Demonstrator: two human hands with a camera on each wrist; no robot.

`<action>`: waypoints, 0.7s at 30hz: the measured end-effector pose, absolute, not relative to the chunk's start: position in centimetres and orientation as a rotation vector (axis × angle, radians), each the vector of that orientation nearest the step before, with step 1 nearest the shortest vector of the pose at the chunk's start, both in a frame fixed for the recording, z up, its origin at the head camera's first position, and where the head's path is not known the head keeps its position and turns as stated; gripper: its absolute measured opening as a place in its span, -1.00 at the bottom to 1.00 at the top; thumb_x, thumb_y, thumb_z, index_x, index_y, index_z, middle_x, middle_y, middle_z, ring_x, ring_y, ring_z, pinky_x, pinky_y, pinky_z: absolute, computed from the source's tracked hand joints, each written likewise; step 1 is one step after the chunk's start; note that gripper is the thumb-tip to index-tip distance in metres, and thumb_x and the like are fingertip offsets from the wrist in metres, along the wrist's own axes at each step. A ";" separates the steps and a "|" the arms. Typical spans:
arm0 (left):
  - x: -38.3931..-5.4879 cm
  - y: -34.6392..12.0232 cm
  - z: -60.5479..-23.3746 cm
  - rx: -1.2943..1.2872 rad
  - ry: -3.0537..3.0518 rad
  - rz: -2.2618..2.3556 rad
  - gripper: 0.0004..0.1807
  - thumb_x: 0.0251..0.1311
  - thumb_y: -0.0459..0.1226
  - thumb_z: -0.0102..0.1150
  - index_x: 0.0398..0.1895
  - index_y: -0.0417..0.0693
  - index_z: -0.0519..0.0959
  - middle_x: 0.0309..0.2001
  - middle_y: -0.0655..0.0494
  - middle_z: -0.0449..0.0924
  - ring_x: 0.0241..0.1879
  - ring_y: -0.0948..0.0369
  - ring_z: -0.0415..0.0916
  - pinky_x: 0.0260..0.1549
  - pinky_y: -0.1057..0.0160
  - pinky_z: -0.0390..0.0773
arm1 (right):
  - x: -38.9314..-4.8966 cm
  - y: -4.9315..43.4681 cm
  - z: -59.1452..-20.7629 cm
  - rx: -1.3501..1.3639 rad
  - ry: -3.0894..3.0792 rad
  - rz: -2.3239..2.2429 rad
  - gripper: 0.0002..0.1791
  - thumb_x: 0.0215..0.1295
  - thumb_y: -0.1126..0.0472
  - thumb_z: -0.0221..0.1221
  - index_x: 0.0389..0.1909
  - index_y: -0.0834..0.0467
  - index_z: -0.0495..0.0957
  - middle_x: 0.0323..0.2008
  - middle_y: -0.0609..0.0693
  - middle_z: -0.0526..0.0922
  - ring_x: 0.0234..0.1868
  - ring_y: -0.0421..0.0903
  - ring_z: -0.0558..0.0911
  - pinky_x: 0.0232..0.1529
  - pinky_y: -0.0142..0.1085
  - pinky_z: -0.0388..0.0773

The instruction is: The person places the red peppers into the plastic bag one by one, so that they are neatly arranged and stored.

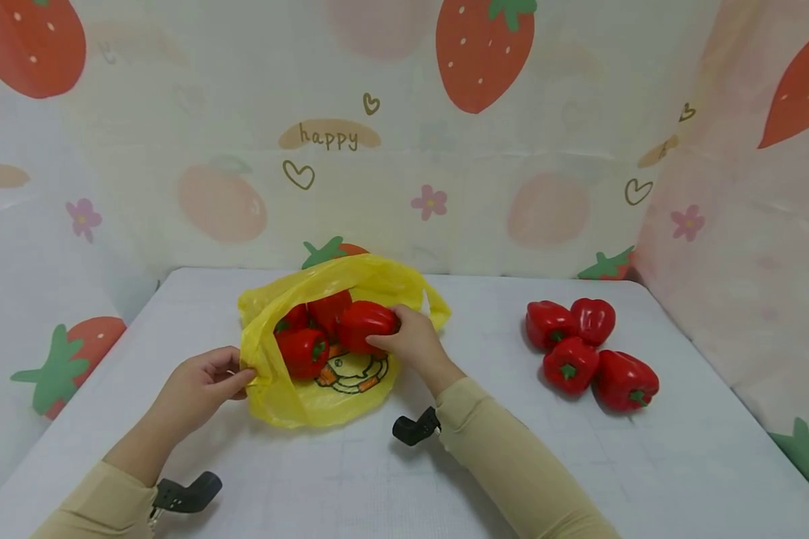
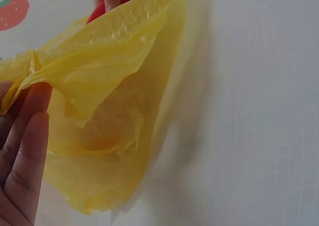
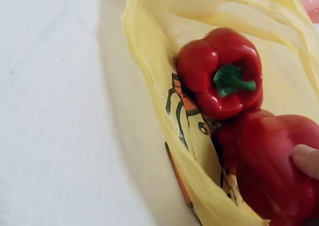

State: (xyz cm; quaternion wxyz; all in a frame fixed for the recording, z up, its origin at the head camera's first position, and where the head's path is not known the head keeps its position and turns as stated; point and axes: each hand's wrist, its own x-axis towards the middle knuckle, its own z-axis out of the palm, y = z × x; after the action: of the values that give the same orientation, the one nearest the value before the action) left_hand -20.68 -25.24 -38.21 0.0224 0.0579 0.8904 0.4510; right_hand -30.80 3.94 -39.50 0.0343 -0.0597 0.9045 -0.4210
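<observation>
A yellow plastic bag (image 1: 276,408) lies on the table with its mouth spread, a cartoon print on its side. My left hand (image 1: 198,385) pinches the left edge of that mouth between thumb and fingers. Over on the right side of the opening, my right hand (image 1: 414,340) grips a red bell pepper (image 1: 364,326). Several more red peppers sit inside the bag, among them one with a green stem (image 3: 219,71) that shows clearly in the right wrist view. In the left wrist view the bag's side (image 2: 109,52) hides most of its contents.
On the right of the table, a cluster of several red bell peppers (image 1: 571,365) lies close together. The white table (image 1: 485,471) ends at a back wall hung with strawberry-print cloth (image 1: 404,172). Black wrist cameras (image 1: 414,427) stick out from both sleeves.
</observation>
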 end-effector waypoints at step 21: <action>-20.7 -25.2 -38.3 0.210 2.750 1.409 -0.65 0.17 -0.06 0.14 -0.14 -0.13 0.50 -0.20 -0.03 0.57 -0.31 0.18 0.57 -0.31 0.34 0.61 | -30.5 1.8 -39.6 -0.181 2.758 -1.298 -0.34 0.09 0.05 0.27 0.22 0.12 0.30 0.10 0.00 0.47 0.04 -0.03 0.46 0.07 -0.14 0.45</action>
State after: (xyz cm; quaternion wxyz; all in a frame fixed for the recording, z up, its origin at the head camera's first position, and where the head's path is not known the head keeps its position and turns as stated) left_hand -20.73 -25.19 -38.31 0.0220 0.0678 0.8877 0.4549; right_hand -30.49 1.78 -39.63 0.0442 -0.0594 0.9023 -0.4248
